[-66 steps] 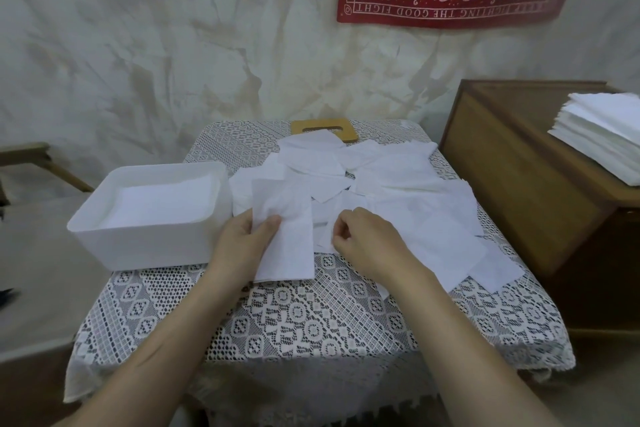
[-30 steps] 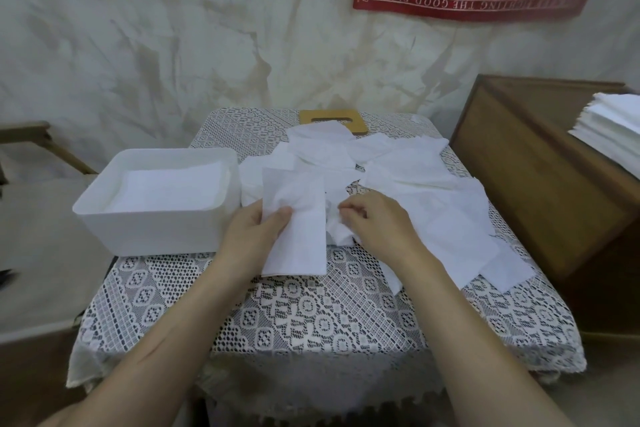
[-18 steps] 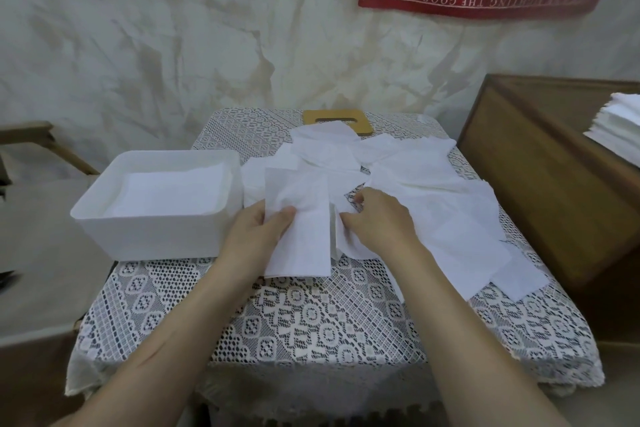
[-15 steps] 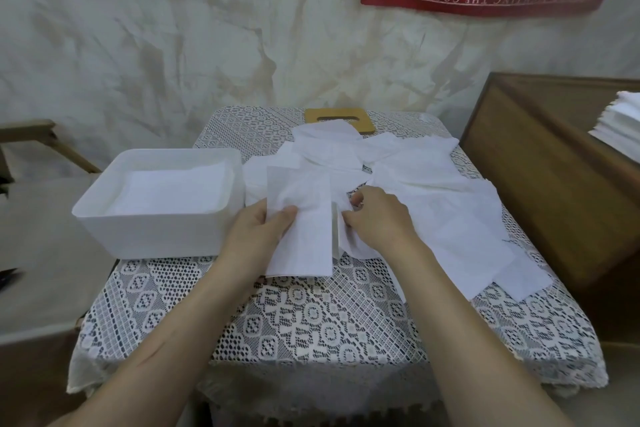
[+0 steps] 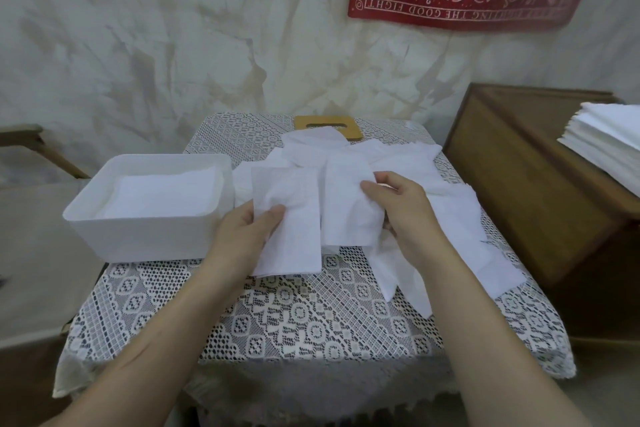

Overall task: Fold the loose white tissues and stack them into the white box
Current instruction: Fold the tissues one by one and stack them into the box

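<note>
A white box stands at the table's left with folded tissues lying inside. My left hand holds a folded white tissue, thumb on top, just right of the box. My right hand grips a second tissue, folded over and lifted beside the first. Behind and to the right lies a pile of loose white tissues, spread over the lace cloth.
The small table has a lace tablecloth. A wooden board lies at the far edge, partly under tissues. A wooden cabinet stands close on the right, with a stack of white sheets on top. A chair arm is at the left.
My right hand has picked a tissue out of the pile and lifted it, folded over, beside the one in my left hand. The left hand has stayed in place.
</note>
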A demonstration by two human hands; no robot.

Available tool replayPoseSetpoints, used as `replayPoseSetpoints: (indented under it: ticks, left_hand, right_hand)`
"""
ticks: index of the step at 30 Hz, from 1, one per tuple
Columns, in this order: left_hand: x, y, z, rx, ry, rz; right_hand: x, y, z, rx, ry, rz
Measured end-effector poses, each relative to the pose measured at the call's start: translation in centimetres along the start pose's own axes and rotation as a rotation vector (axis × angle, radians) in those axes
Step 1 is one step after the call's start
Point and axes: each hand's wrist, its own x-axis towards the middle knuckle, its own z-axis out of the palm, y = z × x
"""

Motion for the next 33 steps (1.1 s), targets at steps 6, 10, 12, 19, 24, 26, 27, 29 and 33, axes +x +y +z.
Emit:
replayPoseSetpoints:
  ticks: [6, 10, 12, 19, 24, 26, 27, 29, 33]
  left_hand:
    - [-0.1, 0.0, 0.5, 0.05, 0.043, 0.058]
    - [0.0, -0.2, 0.7, 0.09, 0.053, 0.079]
    - [0.1, -0.2, 0.8, 0.097, 0.052, 0.084]
    - [0.6, -0.2, 0.9, 0.101, 0.073, 0.103]
    - [0.3, -0.2, 1.3, 0.084, -0.004, 0.094]
    - [0.1, -0.2, 1.6, 0.026, -0.048, 0.059]
    - [0.0, -0.2, 1.7, -0.005, -0.067, 0.039]
    - [-0.2, -0.2, 1.9, -0.057, -0.096, 0.001]
    - [-0.2, -0.5, 2.0, -0.084, -0.131, -0.011]
  right_hand:
    - [-0.9, 0.4, -1.2, -0.211, -0.141, 0.135]
    - [-1.0, 0.7, -1.4, -0.298, -0.138, 0.098]
    - [-0.9, 0.6, -1.6, -0.222, -0.109, 0.029]
    - [-1.2, -0.8, -2.5, 0.132, -0.148, 0.039]
    - [-1.2, -1.0, -2.7, 0.306, -0.271, 0.109]
    - [-1.3, -0.6, -2.1, 0.269, -0.31, 0.121]
    - [-1.3, -0.4, -1.7, 0.22, -0.316, 0.129]
    - [-1.5, 0.1, -1.0, 0.074, -0.287, 0.133]
    - [-1.4, 1.1, -0.2, -0.064, -0.204, 0.121]
